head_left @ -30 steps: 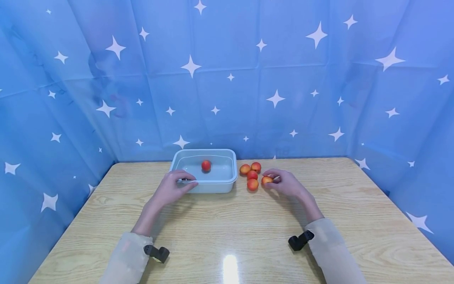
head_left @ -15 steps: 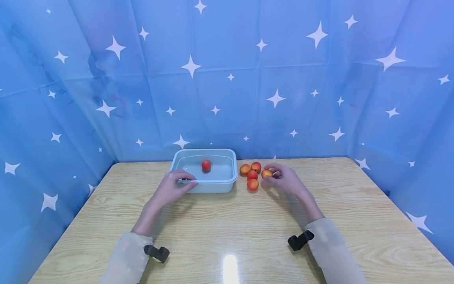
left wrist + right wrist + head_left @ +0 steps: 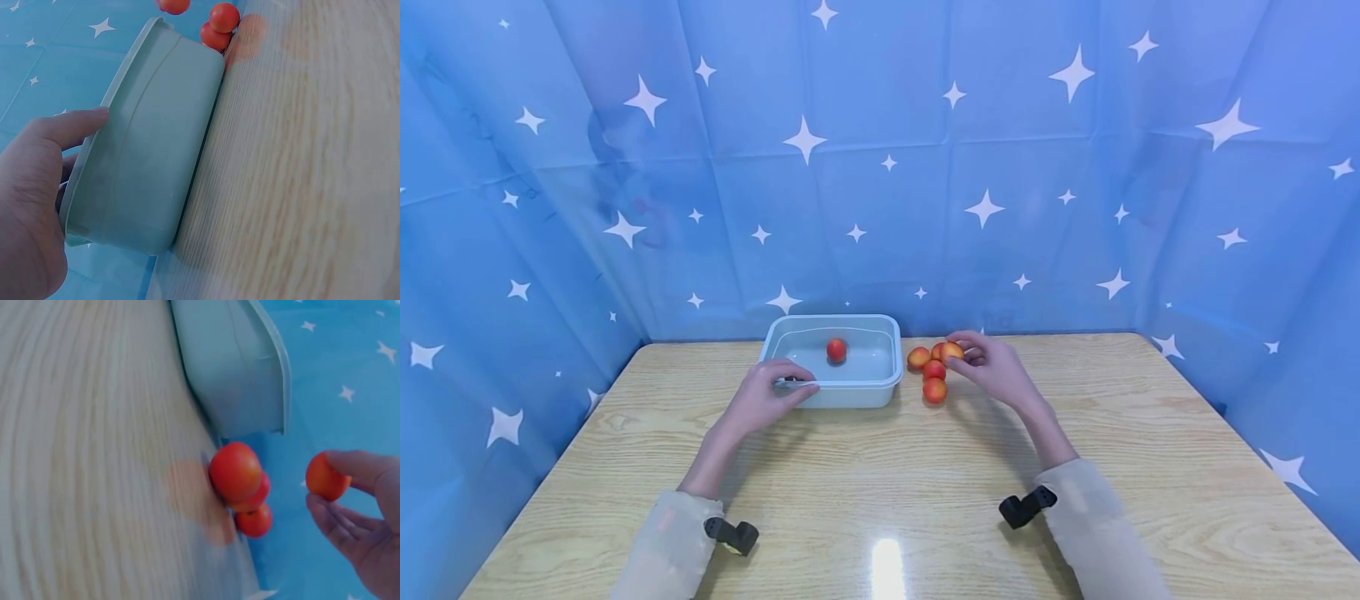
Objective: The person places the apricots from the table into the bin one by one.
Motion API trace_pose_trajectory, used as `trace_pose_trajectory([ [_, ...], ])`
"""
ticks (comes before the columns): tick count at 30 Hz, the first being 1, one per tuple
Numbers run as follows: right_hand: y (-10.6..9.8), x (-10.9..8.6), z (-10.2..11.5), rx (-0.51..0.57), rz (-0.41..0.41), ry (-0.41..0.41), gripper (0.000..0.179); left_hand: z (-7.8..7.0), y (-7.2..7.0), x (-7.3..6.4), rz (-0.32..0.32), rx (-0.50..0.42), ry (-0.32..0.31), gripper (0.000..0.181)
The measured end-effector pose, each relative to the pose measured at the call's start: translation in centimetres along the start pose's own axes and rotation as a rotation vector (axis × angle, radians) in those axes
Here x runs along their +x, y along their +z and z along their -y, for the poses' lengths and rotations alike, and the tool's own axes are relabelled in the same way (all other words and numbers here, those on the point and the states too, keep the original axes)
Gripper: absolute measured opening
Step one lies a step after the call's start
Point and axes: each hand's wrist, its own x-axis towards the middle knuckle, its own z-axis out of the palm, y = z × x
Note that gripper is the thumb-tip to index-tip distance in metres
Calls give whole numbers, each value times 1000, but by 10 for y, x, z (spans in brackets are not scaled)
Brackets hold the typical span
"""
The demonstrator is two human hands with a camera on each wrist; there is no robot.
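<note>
My left hand (image 3: 767, 395) grips the near left rim of a pale blue plastic container (image 3: 859, 397), thumb outside the wall and fingers over the inside. In the left wrist view the container's outer wall (image 3: 150, 150) fills the middle. One round red fruit (image 3: 837, 350) lies inside it. My right hand (image 3: 996, 368) pinches a small orange-red fruit (image 3: 953, 352) between thumb and fingers. The right wrist view shows this held fruit (image 3: 325, 477) raised off the table. Beneath and left of it, several similar fruits (image 3: 935, 391) sit clustered beside the container; the held one partly covers one at the back.
The wooden table (image 3: 850, 483) runs toward me, with a bright light reflection near its front. A blue curtain with white stars (image 3: 880, 192) hangs behind the table and along both sides. Black cameras (image 3: 1028, 507) are strapped to both sleeves.
My right hand has lifted the orange-red fruit from the table and carried it back and left, over the cluster. The left hand and container have stayed put.
</note>
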Motion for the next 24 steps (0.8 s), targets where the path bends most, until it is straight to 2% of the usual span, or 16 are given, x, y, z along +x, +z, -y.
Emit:
trace_pose_trajectory([
  [10,6,6,13,53,-5,-25,41,1,0,0,5,1,-11,17],
  [24,14,13,38,68,6,-59,35,0,-1,0,5,-15,2,19],
])
